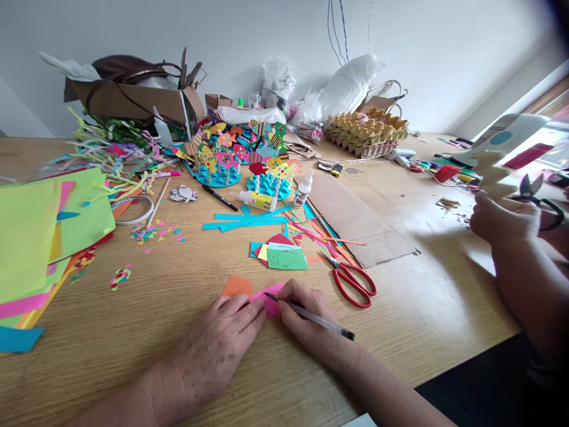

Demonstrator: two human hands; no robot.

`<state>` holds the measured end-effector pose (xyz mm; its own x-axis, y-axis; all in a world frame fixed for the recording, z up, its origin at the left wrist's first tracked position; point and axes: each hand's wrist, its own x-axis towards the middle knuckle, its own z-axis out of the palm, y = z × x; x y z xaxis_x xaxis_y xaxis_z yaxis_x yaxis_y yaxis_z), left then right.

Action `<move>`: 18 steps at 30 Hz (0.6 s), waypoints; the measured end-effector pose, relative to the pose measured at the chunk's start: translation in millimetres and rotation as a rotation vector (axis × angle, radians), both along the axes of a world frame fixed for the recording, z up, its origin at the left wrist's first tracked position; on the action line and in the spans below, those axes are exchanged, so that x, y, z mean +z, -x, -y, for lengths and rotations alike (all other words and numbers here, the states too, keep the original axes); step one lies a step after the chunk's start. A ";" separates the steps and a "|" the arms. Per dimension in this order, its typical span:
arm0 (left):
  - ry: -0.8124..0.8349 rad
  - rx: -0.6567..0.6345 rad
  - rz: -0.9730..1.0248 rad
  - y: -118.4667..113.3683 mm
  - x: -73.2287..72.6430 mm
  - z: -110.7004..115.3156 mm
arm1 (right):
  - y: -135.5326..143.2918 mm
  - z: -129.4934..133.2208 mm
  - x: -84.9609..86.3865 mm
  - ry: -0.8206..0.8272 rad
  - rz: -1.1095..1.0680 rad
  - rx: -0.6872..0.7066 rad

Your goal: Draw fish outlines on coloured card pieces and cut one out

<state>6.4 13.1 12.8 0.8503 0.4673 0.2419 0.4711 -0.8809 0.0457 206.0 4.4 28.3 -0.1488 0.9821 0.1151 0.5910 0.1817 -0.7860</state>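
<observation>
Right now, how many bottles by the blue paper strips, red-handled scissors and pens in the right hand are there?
Lying bottle and upright bottle: 2
Red-handled scissors: 1
Pen in the right hand: 1
Total: 4

1. The small bright-pink paper piece (pixel 272 309) is partly covered by the bare left hand (pixel 229 335) and bare right hand (pixel 306 308); any marks are too small to tell.
2. The right hand hides part of the translucent, black-ended pen (pixel 322 321).
3. The left edge cuts off the stacked yellow-green paper sheets (pixel 26 237).
4. Dark blur (pixel 560 15) clouds the upper right corner.
</observation>
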 end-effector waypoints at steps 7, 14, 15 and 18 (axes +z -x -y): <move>-0.006 0.007 -0.002 -0.7 1.1 0.0 | -0.2 -0.3 1.5 0.019 0.003 -0.002; -0.002 0.003 0.008 -0.7 -0.2 0.0 | 0.1 0.4 2.2 0.012 -0.008 0.002; -0.001 0.002 0.011 -0.7 -0.3 0.0 | 0.1 0.3 2.2 0.011 -0.006 0.001; -0.002 0.001 0.014 -0.9 0.0 0.1 | 0.0 0.0 1.6 0.013 -0.020 -0.006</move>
<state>7.3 13.0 12.9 0.8464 0.4675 0.2552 0.4711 -0.8806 0.0507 206.1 4.4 29.9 -0.1409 0.9844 0.1053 0.5758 0.1680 -0.8001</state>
